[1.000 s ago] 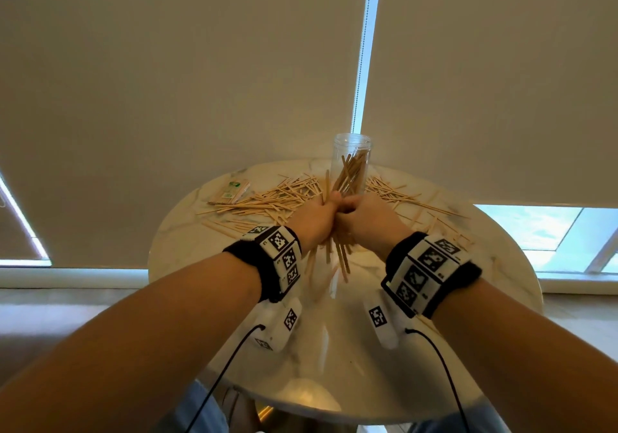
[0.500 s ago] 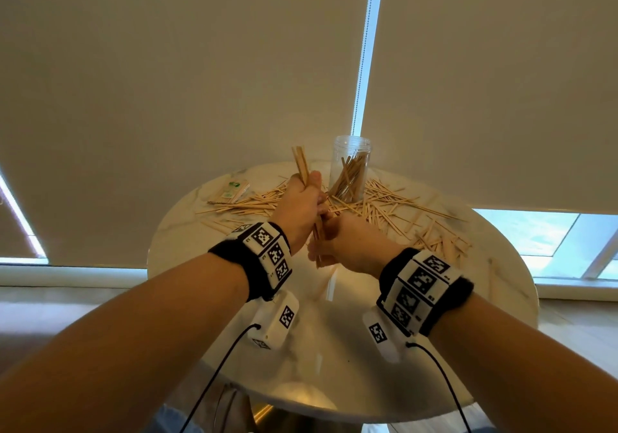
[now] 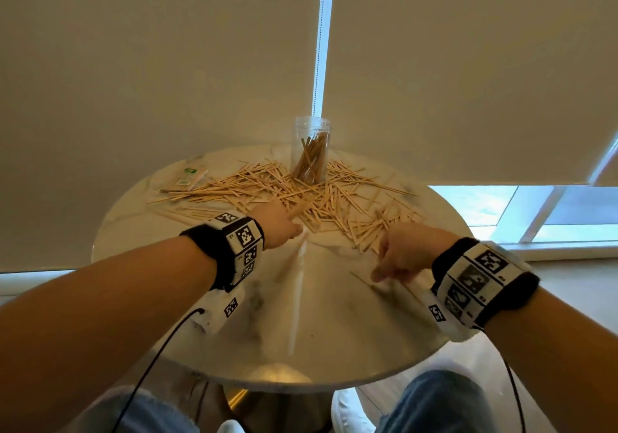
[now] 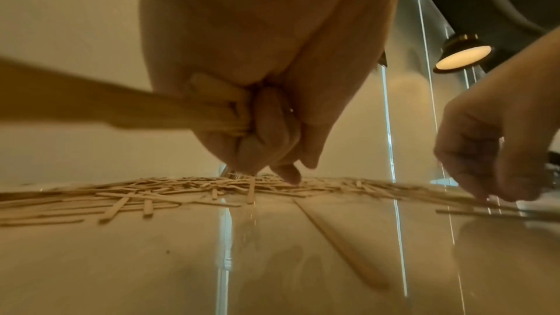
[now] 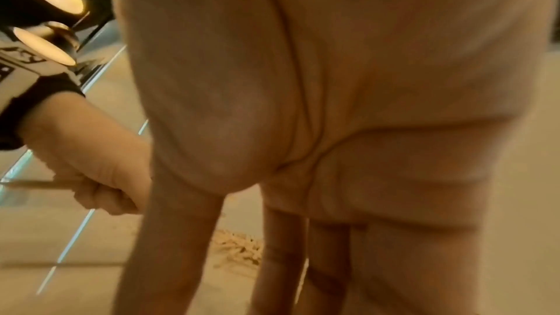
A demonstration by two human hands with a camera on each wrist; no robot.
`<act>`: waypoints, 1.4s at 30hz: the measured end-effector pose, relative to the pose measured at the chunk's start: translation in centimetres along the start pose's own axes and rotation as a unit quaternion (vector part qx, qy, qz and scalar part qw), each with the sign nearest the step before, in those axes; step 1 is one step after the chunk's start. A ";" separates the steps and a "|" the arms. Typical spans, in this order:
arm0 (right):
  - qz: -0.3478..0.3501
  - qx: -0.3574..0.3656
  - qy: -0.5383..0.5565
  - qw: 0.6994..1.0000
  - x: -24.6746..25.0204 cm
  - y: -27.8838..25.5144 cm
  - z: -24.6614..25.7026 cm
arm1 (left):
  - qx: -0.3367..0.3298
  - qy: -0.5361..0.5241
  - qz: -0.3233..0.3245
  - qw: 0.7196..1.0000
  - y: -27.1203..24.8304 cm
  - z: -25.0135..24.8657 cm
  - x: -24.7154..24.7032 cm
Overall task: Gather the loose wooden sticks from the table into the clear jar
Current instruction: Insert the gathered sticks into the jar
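The clear jar (image 3: 311, 152) stands upright at the far side of the round marble table (image 3: 301, 325), with several wooden sticks inside. Loose sticks (image 3: 264, 187) lie scattered around its base, spreading left and right. My left hand (image 3: 284, 223) hovers low at the near edge of the pile and grips a bundle of sticks (image 4: 121, 107) in its curled fingers. My right hand (image 3: 384, 265) is further right and nearer me, with straight fingers (image 5: 282, 260) pointing down to the tabletop beside a lone stick (image 3: 363, 279). It holds nothing that I can see.
A small green-and-white packet (image 3: 192, 178) lies at the table's far left, by the pile. Roller blinds hang close behind the table, and a window (image 3: 535, 208) is at the right. My knees are under the near table edge.
The hands were together on one bundle near the jar. The right hand has let go and dropped to the table on the right; the left keeps the bundle, lowered and tilted.
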State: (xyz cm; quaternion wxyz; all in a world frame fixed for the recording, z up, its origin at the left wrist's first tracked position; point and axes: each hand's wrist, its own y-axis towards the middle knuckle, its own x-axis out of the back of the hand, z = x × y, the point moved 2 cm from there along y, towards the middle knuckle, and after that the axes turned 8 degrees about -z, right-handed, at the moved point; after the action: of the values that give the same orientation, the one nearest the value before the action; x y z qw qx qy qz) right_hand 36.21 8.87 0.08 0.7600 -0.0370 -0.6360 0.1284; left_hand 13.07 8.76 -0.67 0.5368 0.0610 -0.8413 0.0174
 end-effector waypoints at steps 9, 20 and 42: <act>-0.011 0.060 -0.108 0.992 -2.0 -1.0 1.1 | -0.012 0.187 0.048 0.981 -0.5 -2.6 -2.3; -0.067 0.068 -0.017 0.995 -1.8 1.2 3.4 | 0.060 -0.075 0.007 0.995 1.2 -0.3 -1.6; -0.150 -0.119 0.212 0.958 3.9 5.5 -5.3 | 0.047 -0.253 -0.033 0.966 4.3 -5.3 -2.5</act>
State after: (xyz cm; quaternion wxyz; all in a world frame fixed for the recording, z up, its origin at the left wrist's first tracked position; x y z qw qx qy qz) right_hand 41.16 15.73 1.60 0.8778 -0.0573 -0.4696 -0.0748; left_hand 18.40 13.75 -0.54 0.3034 0.1161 -0.9455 0.0232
